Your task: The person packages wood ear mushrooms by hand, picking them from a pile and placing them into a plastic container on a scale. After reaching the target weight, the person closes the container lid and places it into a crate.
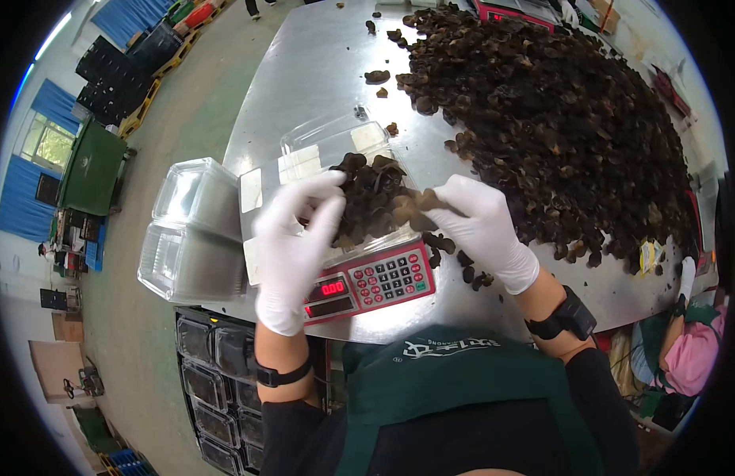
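The right grip, a white-gloved hand, had thumb and fingertips together on a brown piece, fungus-like and slightly blurred. That piece stuck out leftward from the fingertips, above the right side of a small pile of similar dark, curled pieces. The left grip, gloved the same way, was at the left side of the pile, its thumb and fingers apart and curved toward it; whether the fingertips touched any pieces could not be told. The small pile thus lay between the two hands, just beyond the keypad of a red scale whose lit display read 0.00.

A few loose pieces were scattered on the metal surface, below the right hand and to the right of the scale. A large heap of the same dark stuff covered the far right of the surface, well apart from the left hand. To the left of the scale stood stacked clear containers, and a clear lid lay on the far side of the small pile.
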`<state>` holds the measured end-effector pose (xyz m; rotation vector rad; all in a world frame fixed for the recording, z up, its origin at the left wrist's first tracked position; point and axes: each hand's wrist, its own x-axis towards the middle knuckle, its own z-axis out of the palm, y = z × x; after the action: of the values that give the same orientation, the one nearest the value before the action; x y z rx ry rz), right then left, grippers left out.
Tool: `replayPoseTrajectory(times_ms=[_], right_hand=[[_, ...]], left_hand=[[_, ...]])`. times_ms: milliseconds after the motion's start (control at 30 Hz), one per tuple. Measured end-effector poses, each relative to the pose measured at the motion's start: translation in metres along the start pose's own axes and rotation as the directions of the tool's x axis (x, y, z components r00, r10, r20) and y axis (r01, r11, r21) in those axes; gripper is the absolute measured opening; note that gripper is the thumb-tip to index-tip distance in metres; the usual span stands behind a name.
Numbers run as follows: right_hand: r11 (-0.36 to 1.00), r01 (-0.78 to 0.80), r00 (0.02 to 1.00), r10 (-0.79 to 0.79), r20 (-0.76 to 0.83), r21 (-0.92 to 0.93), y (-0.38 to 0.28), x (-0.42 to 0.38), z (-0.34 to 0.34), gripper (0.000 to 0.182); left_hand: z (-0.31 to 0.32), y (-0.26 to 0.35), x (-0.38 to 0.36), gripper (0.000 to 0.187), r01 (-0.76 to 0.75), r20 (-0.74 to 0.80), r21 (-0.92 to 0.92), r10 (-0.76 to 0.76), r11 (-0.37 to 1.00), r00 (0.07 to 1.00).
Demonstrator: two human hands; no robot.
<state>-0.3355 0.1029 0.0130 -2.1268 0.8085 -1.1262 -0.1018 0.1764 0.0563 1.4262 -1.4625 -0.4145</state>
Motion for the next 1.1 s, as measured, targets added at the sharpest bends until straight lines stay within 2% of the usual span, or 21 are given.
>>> replayPoseTrajectory(times_ms=[67, 200, 333, 433, 500, 533, 600, 667, 767, 833, 867, 900, 933, 1000, 1033, 1067, 1100], right_hand=[[0.973, 0.176, 0.984, -0.177, 0.006, -0.146, 0.000, 0.000, 0.006, 0.018], [0.931, 0.261, 0.965, -0.255, 0.054, -0.254, -0.004, 0.000, 0.008, 0.023], [0.893, 0.310, 0.949, -0.310, 0.054, -0.326, -0.006, -0.001, 0.006, 0.028], [0.862, 0.323, 0.946, -0.307, 0.104, -0.392, -0.012, -0.008, 0.007, 0.038], [0.917, 0.248, 0.967, -0.214, 0.139, -0.313, -0.015, -0.020, 0.008, 0.042], [0.917, 0.250, 0.966, -0.216, 0.140, -0.311, -0.018, -0.026, 0.008, 0.042], [0.989, 0.113, 0.986, -0.099, 0.137, -0.097, -0.026, -0.038, 0.006, 0.041], [0.998, 0.041, 0.984, -0.031, 0.176, -0.051, -0.027, -0.048, 0.005, 0.038], [0.969, -0.206, 0.969, 0.183, 0.167, 0.137, -0.025, -0.050, 0.007, 0.034], [0.982, -0.163, 0.977, 0.148, 0.153, 0.093, -0.023, -0.037, 0.003, 0.033], [0.982, -0.156, 0.979, 0.140, 0.147, 0.106, -0.020, -0.029, 0.002, 0.032], [0.990, -0.127, 0.988, 0.121, 0.097, 0.058, -0.022, -0.019, -0.001, 0.031], [0.996, 0.013, 1.000, -0.010, 0.027, -0.091, -0.016, -0.010, 0.002, 0.032], [0.952, 0.154, 0.979, -0.183, -0.085, -0.266, -0.005, 0.006, 0.007, 0.038], [0.896, 0.198, 0.972, -0.232, -0.040, -0.397, -0.001, 0.012, 0.010, 0.043], [0.897, 0.202, 0.971, -0.235, -0.038, -0.394, -0.003, 0.012, 0.013, 0.043], [0.890, 0.191, 0.981, -0.184, 0.056, -0.414, -0.006, 0.011, 0.018, 0.045]], left_hand=[[0.015, 0.015, -0.009, 0.030, 0.146, 0.119, -0.007, -0.145, 0.989, 0.982], [0.028, 0.024, -0.013, 0.034, 0.271, 0.292, -0.123, -0.226, 0.955, 0.929], [0.039, 0.013, -0.018, 0.034, 0.286, 0.275, -0.168, -0.234, 0.943, 0.933], [0.043, 0.020, -0.025, 0.035, 0.211, 0.240, -0.088, -0.185, 0.974, 0.953], [0.048, 0.013, -0.039, 0.033, 0.203, 0.201, -0.104, -0.179, 0.974, 0.963], [0.052, 0.010, -0.046, 0.033, 0.174, 0.162, -0.120, -0.154, 0.977, 0.975], [0.053, 0.014, -0.061, 0.037, 0.170, 0.158, -0.060, -0.159, 0.984, 0.975], [0.059, 0.014, -0.076, 0.040, 0.156, 0.145, -0.109, -0.140, 0.982, 0.979], [0.055, 0.017, -0.079, 0.048, 0.147, 0.186, -0.115, -0.124, 0.982, 0.975], [0.046, 0.017, -0.076, 0.052, 0.183, 0.243, -0.156, -0.142, 0.971, 0.960], [0.038, 0.021, -0.069, 0.046, 0.248, 0.223, -0.170, -0.208, 0.954, 0.952], [0.028, 0.014, -0.060, 0.043, 0.197, 0.126, -0.145, -0.179, 0.970, 0.976], [0.016, 0.006, -0.049, 0.040, 0.147, 0.028, -0.114, -0.145, 0.983, 0.989], [-0.011, 0.000, -0.020, 0.036, 0.225, -0.103, -0.016, -0.225, 0.974, 0.969], [-0.022, -0.015, -0.008, 0.035, 0.208, -0.140, -0.002, -0.206, 0.978, 0.969], [-0.028, -0.030, 0.004, 0.033, 0.189, -0.178, 0.013, -0.184, 0.982, 0.967], [-0.032, -0.036, 0.015, 0.033, 0.190, -0.184, 0.015, -0.184, 0.982, 0.966]])
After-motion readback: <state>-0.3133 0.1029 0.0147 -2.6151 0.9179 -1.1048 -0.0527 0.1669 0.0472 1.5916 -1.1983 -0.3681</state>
